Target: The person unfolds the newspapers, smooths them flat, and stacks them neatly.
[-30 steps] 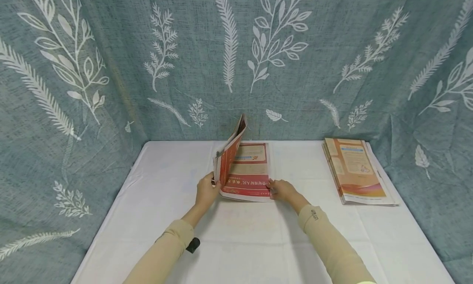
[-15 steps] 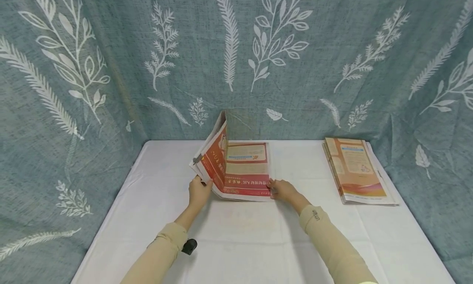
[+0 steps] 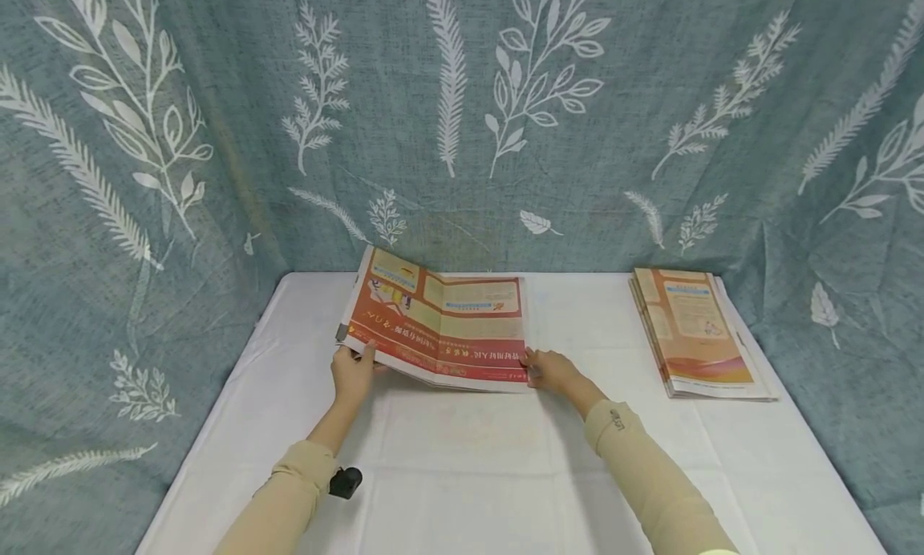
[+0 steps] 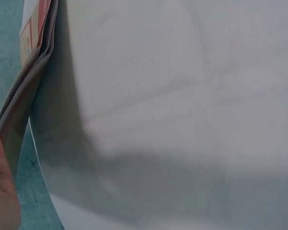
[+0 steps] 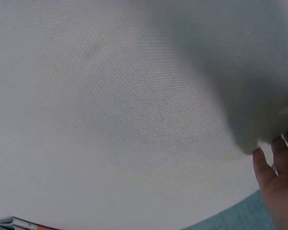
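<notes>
A newspaper [image 3: 476,322] with red and tan print lies spread at the middle of the white table, its right half flat and its left half tilted up from the centre fold. My left hand [image 3: 354,372] grips the lower left corner, thumb on the printed side and the other fingers mostly hidden beneath. In the left wrist view, layered pages [image 4: 26,86] rise above the left hand [image 4: 4,191]. At the lower right edge, my right hand [image 3: 554,372] pinches the paper. The right wrist view shows the right hand [image 5: 281,177] with only a sliver of paper beside it.
A stack of folded newspapers [image 3: 696,330] lies on the right of the white-covered table [image 3: 462,475]. Behind and beside the table hangs a green curtain [image 3: 404,138] with white leaf patterns. A small black device [image 3: 346,483] sits at my left wrist.
My left hand has moved left and swung the newspaper's left half from nearly upright down to a low tilt, exposing both inner pages. The right hand has stayed at the right edge.
</notes>
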Demonstrator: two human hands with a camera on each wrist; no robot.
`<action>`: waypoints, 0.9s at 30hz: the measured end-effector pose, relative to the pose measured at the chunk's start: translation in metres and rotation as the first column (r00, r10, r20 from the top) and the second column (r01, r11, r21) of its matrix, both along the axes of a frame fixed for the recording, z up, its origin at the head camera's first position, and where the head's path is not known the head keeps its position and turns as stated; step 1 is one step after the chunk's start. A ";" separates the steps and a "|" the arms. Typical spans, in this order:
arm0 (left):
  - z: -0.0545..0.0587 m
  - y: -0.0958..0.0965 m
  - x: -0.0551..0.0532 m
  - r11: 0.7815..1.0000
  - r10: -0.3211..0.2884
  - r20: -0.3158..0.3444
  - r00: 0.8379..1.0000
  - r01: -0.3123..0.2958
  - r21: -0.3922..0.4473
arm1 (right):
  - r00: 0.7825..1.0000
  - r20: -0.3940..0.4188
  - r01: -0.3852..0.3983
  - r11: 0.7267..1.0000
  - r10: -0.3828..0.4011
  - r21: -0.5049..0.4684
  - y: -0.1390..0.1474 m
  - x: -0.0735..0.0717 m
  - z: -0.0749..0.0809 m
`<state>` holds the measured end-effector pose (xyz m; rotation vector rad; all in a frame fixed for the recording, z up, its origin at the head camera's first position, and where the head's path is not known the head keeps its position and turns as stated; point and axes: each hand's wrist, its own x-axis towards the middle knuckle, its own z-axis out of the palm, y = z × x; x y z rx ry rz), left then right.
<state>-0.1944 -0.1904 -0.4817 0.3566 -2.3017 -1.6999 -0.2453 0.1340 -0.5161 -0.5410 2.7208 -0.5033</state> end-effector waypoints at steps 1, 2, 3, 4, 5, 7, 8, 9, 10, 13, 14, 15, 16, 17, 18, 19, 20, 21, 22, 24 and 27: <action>0.000 -0.003 0.001 1.000 -0.007 0.001 1.000 0.007 0.025 | 1.000 0.005 0.003 1.000 -0.003 -0.001 -0.001 0.005 0.007; 0.001 -0.006 0.001 0.999 -0.012 0.002 1.000 0.012 0.044 | 1.000 -0.005 -0.007 1.000 0.007 0.002 -0.001 0.007 0.010; 0.001 -0.009 0.001 0.998 -0.014 0.006 1.000 0.014 0.056 | 1.000 -0.008 -0.006 1.000 0.006 -0.001 -0.001 0.008 0.010; 0.001 -0.012 0.001 0.997 -0.010 0.007 1.000 0.009 0.072 | 1.000 -0.003 -0.003 1.000 0.003 -0.006 -0.001 0.008 0.009; 0.002 -0.014 0.002 0.996 -0.002 0.010 1.000 0.001 0.092 | 1.000 -0.003 -0.005 1.000 0.005 -0.005 0.001 0.005 0.004; 0.003 -0.019 0.001 0.992 0.025 0.024 0.999 -0.028 0.126 | 1.000 0.002 -0.008 1.000 0.008 -0.003 0.003 0.000 -0.006; 0.003 -0.022 0.001 0.989 0.046 0.034 0.998 -0.050 0.136 | 1.000 0.001 -0.012 1.000 0.012 0.001 0.003 0.000 -0.007; 0.003 -0.024 0.000 0.987 0.065 0.047 0.997 -0.071 0.144 | 1.000 0.004 -0.014 1.000 0.013 0.004 0.003 0.000 -0.007; 0.003 -0.026 0.000 0.984 0.086 0.058 0.995 -0.094 0.149 | 1.000 0.000 -0.023 1.000 0.023 0.013 0.003 0.000 -0.008; 0.003 -0.033 -0.001 0.974 0.137 0.096 0.986 -0.152 0.168 | 0.999 0.000 -0.034 0.999 0.034 0.018 0.004 0.000 -0.007; 0.003 -0.035 -0.001 0.971 0.157 0.102 0.982 -0.173 0.168 | 0.999 -0.006 -0.041 0.999 0.041 0.019 0.004 0.001 -0.007; 0.002 -0.037 -0.001 0.968 0.174 0.110 0.979 -0.190 0.161 | 0.999 0.000 -0.036 0.999 0.036 0.015 0.004 0.001 -0.007; 0.001 -0.039 -0.002 0.965 0.192 0.118 0.974 -0.209 0.156 | 0.999 0.005 -0.034 0.999 0.034 0.011 0.005 0.001 -0.007; 0.000 -0.040 -0.002 0.963 0.206 0.125 0.971 -0.224 0.149 | 0.999 0.010 -0.030 1.000 0.030 0.008 0.005 0.002 -0.006; 0.000 -0.042 -0.002 0.962 0.222 0.131 0.966 -0.238 0.132 | 1.000 0.016 -0.026 1.000 0.025 0.003 0.005 0.002 -0.006; -0.001 -0.044 -0.003 0.962 0.235 0.138 0.962 -0.250 0.108 | 1.000 0.020 -0.020 1.000 0.021 -0.003 0.004 0.003 -0.006; -0.002 -0.046 -0.003 0.961 0.249 0.145 0.958 -0.263 0.089 | 1.000 0.014 -0.021 1.000 0.021 -0.009 0.004 0.003 -0.006; -0.002 -0.047 -0.003 0.960 0.258 0.152 0.954 -0.271 0.070 | 1.000 0.004 -0.027 1.000 0.027 -0.008 0.004 0.003 -0.007; -0.003 -0.049 -0.003 0.959 0.267 0.161 0.950 -0.279 0.055 | 0.999 -0.010 -0.037 0.999 0.037 -0.009 0.003 0.003 -0.007; -0.003 -0.051 -0.003 0.958 0.279 0.171 0.945 -0.287 0.023 | 0.997 -0.047 -0.055 0.998 0.055 -0.012 0.003 0.004 -0.008; -0.005 -0.054 -0.004 0.959 0.282 0.189 0.941 -0.283 -0.020 | 0.990 -0.108 -0.089 0.996 0.089 0.001 0.004 0.005 -0.011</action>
